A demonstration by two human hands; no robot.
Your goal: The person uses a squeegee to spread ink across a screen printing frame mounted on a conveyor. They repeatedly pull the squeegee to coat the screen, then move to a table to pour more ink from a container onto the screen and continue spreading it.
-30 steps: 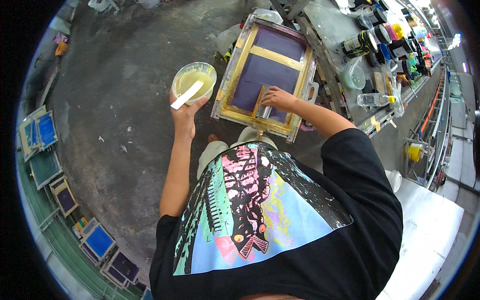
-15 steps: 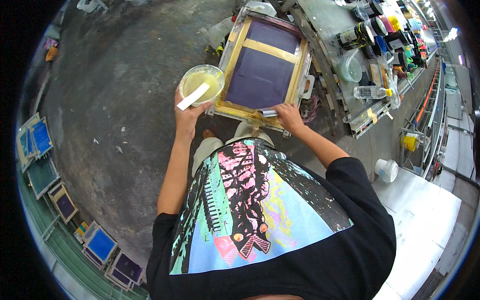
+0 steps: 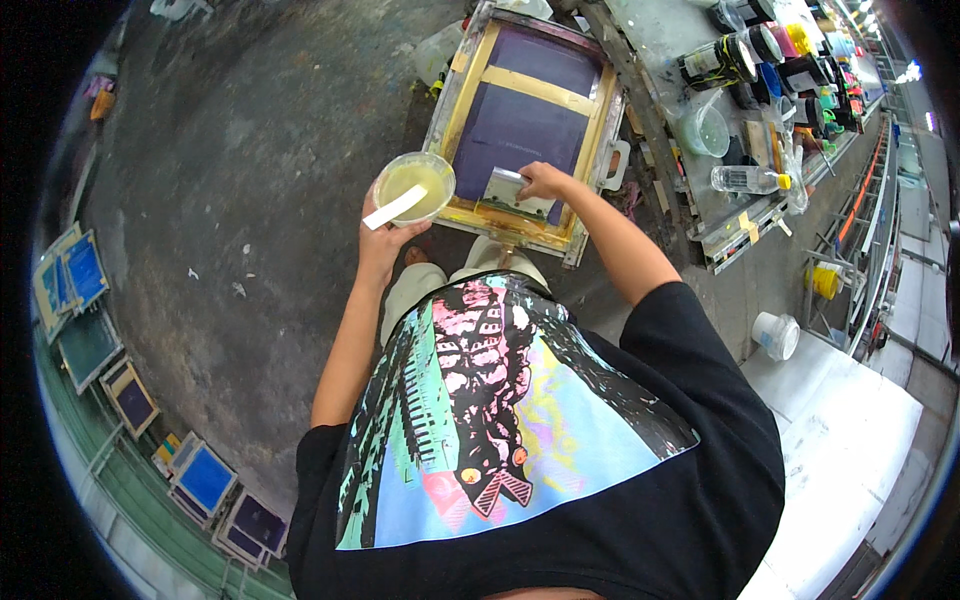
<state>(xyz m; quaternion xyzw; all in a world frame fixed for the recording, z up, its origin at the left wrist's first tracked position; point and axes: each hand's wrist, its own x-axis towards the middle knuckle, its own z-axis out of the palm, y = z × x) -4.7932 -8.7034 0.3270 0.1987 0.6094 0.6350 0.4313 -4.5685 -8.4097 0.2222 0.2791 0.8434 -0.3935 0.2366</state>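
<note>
My left hand (image 3: pixel 383 248) is wrapped round a clear round plastic tub (image 3: pixel 447 185) of pale yellow paste, beside the near left corner of the screen. A flat white strip (image 3: pixel 393 208) lies slanted in the tub, its end over the rim. My right hand (image 3: pixel 545 181) grips a squeegee (image 3: pixel 515 193) by its silvery metal holder. The squeegee's blade edge is at the near part of a framed printing screen (image 3: pixel 520 130) with dark purple mesh. Yellowish tape (image 3: pixel 538 89) crosses the mesh and lines its border. My right fingertips are partly hidden behind the holder.
On the right, a bench (image 3: pixel 650 45) bears several ink jars (image 3: pixel 718 63), a clear tub (image 3: pixel 704 132) and a clear bottle (image 3: pixel 745 179) with a yellow cap. A white bucket (image 3: pixel 776 335) stands near a pale board (image 3: pixel 840 420). Framed screens (image 3: pixel 205 478) lean along the left wall.
My right hand has moved left and away from me, bringing the squeegee from the screen's near edge up over the mesh. The tub in my left hand has shifted slightly right and nearer.
</note>
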